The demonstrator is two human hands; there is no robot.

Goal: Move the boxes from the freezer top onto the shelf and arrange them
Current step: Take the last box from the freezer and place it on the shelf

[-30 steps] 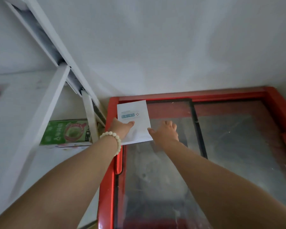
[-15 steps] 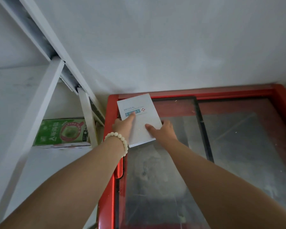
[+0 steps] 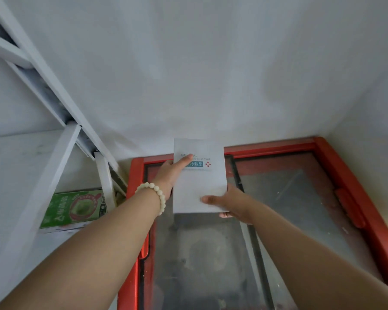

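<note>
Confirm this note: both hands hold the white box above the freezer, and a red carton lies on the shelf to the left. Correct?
One detail is wrong: the carton on the shelf is green, not red, as the head view shows. The rest stands: the left hand and right hand both hold the white box above the freezer.

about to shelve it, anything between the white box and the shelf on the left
Yes: the shelf's white upright post stands between the white box and the shelf, and a green box sits just beyond that post.
</note>
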